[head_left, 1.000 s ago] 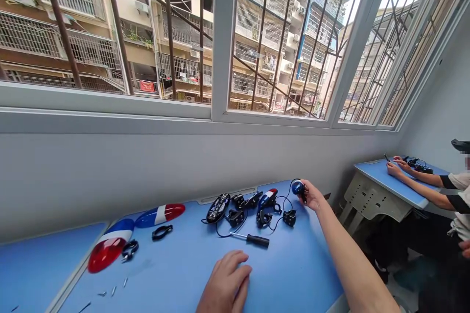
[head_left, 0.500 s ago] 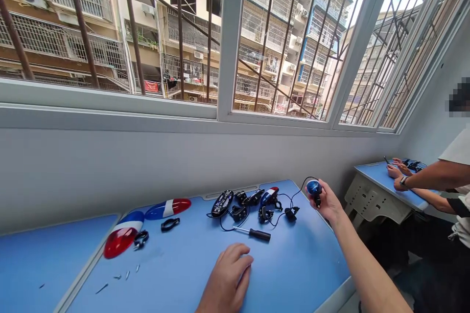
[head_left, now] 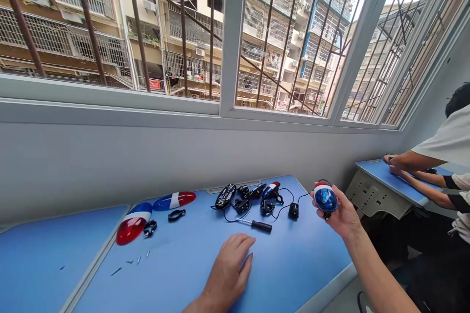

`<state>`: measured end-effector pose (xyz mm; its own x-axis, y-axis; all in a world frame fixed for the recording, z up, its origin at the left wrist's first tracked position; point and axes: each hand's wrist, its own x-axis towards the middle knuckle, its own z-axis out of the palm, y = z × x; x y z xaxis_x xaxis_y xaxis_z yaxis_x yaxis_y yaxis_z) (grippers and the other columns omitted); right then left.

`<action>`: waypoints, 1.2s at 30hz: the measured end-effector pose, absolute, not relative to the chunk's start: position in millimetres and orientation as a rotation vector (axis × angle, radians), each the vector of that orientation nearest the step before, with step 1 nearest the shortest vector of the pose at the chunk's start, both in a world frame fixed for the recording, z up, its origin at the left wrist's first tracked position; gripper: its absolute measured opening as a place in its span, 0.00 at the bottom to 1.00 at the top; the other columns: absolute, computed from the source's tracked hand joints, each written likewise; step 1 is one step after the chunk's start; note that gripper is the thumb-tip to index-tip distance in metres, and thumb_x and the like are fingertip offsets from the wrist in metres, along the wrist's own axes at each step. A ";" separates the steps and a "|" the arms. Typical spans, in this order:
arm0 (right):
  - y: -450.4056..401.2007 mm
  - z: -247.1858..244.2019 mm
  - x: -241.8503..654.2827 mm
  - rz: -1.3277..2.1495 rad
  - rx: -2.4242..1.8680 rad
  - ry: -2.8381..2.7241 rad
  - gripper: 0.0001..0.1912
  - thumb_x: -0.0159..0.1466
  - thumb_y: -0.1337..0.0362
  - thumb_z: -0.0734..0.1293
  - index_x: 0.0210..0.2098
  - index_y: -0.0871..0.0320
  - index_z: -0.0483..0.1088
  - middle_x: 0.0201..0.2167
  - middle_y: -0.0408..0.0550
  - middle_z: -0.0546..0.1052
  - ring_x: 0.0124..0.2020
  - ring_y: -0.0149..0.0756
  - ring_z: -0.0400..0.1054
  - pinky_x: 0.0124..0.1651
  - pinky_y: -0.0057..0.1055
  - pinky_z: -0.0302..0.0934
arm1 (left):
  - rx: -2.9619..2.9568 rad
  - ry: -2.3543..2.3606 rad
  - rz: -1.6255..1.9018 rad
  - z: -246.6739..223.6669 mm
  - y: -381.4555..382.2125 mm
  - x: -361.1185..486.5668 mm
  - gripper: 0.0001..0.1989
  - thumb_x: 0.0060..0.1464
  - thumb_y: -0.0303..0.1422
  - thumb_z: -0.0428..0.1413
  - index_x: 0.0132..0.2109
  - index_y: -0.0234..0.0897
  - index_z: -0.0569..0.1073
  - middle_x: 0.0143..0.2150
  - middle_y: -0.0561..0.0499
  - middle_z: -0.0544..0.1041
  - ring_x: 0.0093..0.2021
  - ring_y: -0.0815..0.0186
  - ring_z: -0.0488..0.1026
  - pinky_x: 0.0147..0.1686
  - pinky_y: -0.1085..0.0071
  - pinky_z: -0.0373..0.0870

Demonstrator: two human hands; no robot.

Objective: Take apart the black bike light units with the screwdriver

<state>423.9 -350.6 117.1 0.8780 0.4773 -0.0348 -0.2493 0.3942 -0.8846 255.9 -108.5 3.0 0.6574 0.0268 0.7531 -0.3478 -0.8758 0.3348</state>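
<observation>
My right hand [head_left: 343, 212] is closed around a rounded light [head_left: 325, 198] with a blue, white and red shell, held up over the table's right edge. A black cable runs from it to a small black box [head_left: 293, 211]. My left hand [head_left: 230, 266] rests on the blue table [head_left: 286, 264], fingers bent loosely and holding nothing. Just beyond it lies a screwdriver [head_left: 261, 226] with a black handle. Behind that are a black oval unit [head_left: 225, 196], black clamps [head_left: 241, 205] and another tricolour light [head_left: 271, 190].
At the left lie two tricolour covers [head_left: 131, 230] [head_left: 174, 200], black ring clamps [head_left: 150, 228] [head_left: 176, 215] and several screws [head_left: 116, 271]. A barred window runs above the wall. At the right, people's arms [head_left: 422, 160] reach over another blue table [head_left: 398, 183].
My right hand has turned the light so its blue face shows larger, and the cabled box has shifted. My left hand stays on the table. The people's arms at the right have moved.
</observation>
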 end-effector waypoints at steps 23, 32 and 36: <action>-247.1 56.1 321.1 0.853 -1.163 -0.299 0.26 0.47 0.45 0.76 0.31 0.58 0.67 0.24 0.42 0.72 0.23 0.32 0.66 0.18 0.25 0.62 | 1.606 0.036 0.379 64.8 -95.0 229.7 0.21 0.56 0.43 0.56 0.54 0.38 0.73 0.53 0.43 0.76 0.50 0.54 0.75 0.47 0.60 0.74; -237.0 55.4 305.5 0.935 -1.275 -0.301 0.32 0.45 0.38 0.74 0.33 0.57 0.65 0.25 0.42 0.73 0.23 0.31 0.69 0.21 0.26 0.66 | 1.622 0.104 0.384 47.5 -94.4 203.8 0.19 0.54 0.33 0.58 0.54 0.38 0.73 0.51 0.45 0.77 0.49 0.56 0.75 0.49 0.62 0.73; -242.3 60.0 313.3 0.917 -1.517 -0.487 0.31 0.46 0.42 0.74 0.37 0.59 0.67 0.30 0.47 0.77 0.29 0.35 0.73 0.22 0.25 0.65 | 1.345 0.213 0.284 47.2 -78.9 197.2 0.20 0.54 0.40 0.60 0.51 0.35 0.73 0.46 0.45 0.80 0.44 0.56 0.76 0.41 0.64 0.75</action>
